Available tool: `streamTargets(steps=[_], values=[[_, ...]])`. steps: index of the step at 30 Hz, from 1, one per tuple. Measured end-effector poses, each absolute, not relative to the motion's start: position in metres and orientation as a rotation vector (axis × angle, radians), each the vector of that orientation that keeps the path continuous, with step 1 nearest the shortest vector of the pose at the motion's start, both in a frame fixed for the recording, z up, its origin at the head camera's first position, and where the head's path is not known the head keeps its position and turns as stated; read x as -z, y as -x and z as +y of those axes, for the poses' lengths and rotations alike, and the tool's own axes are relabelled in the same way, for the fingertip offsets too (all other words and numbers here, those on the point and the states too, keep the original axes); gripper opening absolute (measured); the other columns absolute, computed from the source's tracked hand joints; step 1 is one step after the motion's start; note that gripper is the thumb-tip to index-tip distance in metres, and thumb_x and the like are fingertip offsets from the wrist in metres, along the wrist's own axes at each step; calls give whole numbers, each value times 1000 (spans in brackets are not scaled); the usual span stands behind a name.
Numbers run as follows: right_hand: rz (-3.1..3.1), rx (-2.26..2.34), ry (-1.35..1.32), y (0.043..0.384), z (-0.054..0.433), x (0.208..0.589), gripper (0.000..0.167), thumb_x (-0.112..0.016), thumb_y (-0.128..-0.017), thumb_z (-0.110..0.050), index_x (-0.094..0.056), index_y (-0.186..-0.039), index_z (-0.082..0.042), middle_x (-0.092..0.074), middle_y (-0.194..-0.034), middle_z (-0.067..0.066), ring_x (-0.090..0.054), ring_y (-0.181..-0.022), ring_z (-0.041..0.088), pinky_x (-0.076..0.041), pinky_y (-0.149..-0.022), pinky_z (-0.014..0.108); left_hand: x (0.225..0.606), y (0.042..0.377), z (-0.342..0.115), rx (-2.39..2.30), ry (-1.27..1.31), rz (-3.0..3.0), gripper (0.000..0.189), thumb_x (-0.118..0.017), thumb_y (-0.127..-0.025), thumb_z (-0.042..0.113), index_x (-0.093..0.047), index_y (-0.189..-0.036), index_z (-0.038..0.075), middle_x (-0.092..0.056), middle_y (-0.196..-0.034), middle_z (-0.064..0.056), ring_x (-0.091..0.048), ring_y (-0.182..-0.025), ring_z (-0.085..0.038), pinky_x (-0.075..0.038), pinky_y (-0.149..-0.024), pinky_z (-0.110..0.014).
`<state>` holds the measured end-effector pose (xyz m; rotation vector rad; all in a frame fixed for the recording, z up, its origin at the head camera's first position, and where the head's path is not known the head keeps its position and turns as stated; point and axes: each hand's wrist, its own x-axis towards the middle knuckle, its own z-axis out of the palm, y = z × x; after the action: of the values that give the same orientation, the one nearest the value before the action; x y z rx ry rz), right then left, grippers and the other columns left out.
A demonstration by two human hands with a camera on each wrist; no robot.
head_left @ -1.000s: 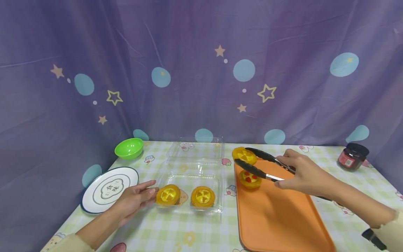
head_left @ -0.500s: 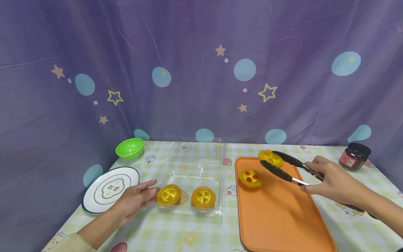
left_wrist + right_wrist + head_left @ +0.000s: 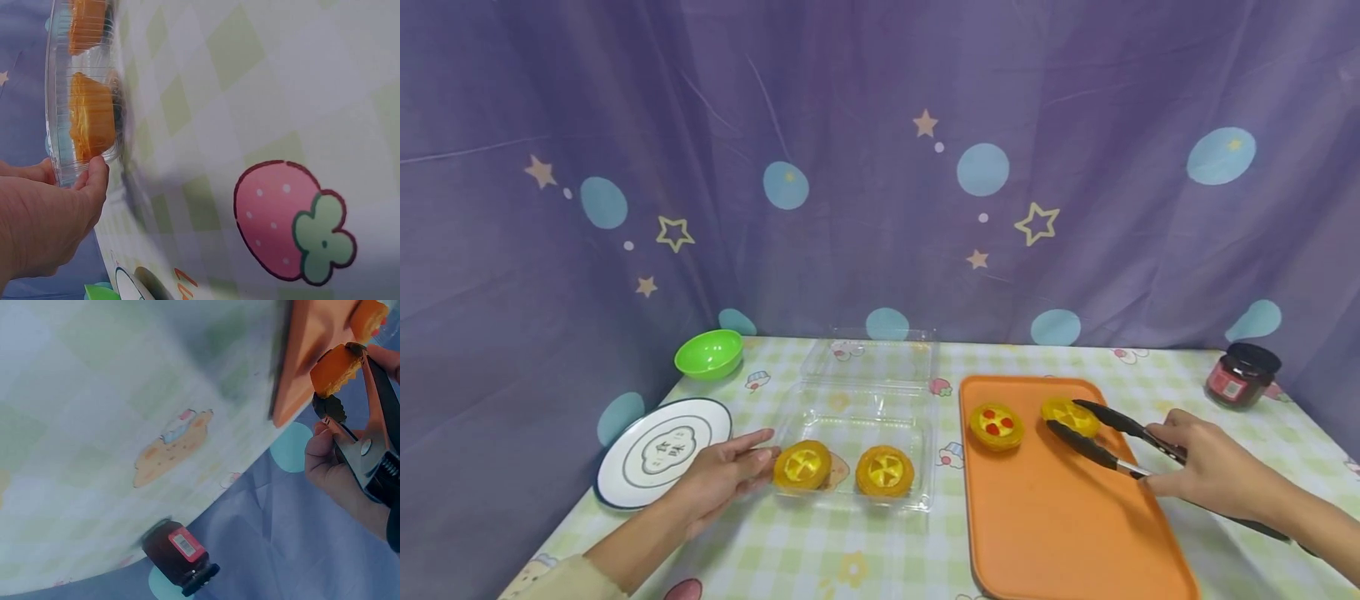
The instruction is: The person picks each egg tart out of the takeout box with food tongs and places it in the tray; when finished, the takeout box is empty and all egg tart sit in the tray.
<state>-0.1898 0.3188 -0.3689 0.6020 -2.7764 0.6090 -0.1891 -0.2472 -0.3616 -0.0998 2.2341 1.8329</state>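
Observation:
In the head view, my right hand (image 3: 1206,467) grips black-and-silver tongs (image 3: 1101,454) with its fingers and thumb around the arms. An egg tart with yellow topping (image 3: 1070,416) sits between the tong tips, over the far right of the orange tray (image 3: 1060,517). Left of it on the tray lies an egg tart with red pieces on top (image 3: 997,427). My left hand (image 3: 718,475) holds the left edge of an open clear plastic container (image 3: 865,425), thumb at the rim, fingers lower on the side (image 3: 94,181). Two yellow-topped egg tarts (image 3: 803,465) stand in the container's front part.
A white plate with a dark rim (image 3: 647,479) lies left of the left hand, with a green bowl (image 3: 709,354) behind it. At the far right stands a dark jar with a black lid (image 3: 1242,375). A purple curtain (image 3: 880,167) hangs along the table's back.
My right hand has moved right, then nearer and lower, carrying the yellow-topped egg tart in the tongs from beyond the tray's far left corner to the right of the red-topped one. The left hand stays put.

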Motion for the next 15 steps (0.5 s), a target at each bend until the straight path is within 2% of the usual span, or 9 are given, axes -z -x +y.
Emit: streamTargets(steps=[15], values=[[-2834,-561,-554,189,318,375,70,-89,-61,-28,-63,-109,17,-39,-75,-3,-32,-62,2,-27,-47,19,363,188,-248,-1843,107,2230,51,-48,-101,9,-30,-146,-7,-40,-143,-30,-52,-124,-36,-49,-101,-42]])
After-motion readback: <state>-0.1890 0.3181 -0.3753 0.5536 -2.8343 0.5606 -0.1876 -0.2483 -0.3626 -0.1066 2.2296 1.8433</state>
